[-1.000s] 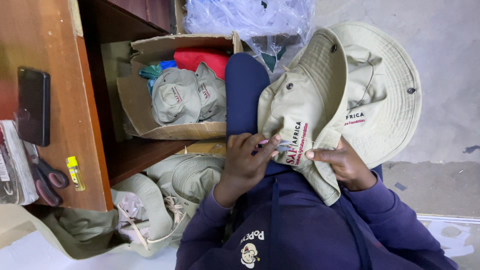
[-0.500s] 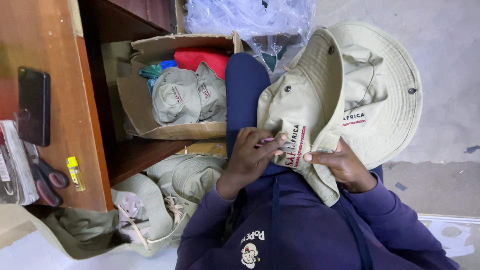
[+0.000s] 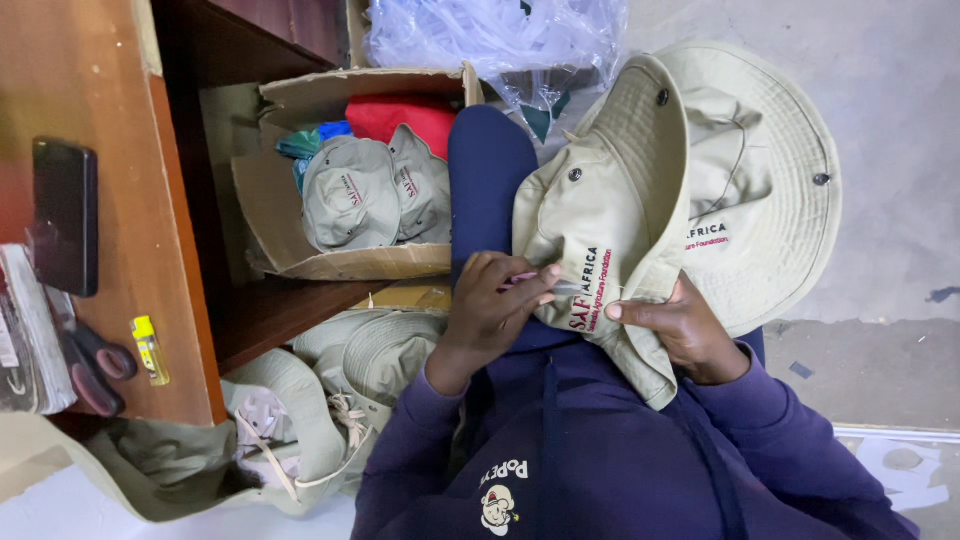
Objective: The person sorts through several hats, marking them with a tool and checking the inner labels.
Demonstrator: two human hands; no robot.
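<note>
khaki bucket hat [image 3: 640,190] | embroidered side up (creased) | on lap

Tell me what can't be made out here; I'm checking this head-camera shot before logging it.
- Small pink-tipped tool in left hand: fingers cover most of it.
- Right hand: fingertips tucked under the khaki hat.
- Cardboard box: folded hats hide what lies beneath.
- Scissors: blades hidden under papers at the left edge.
</note>
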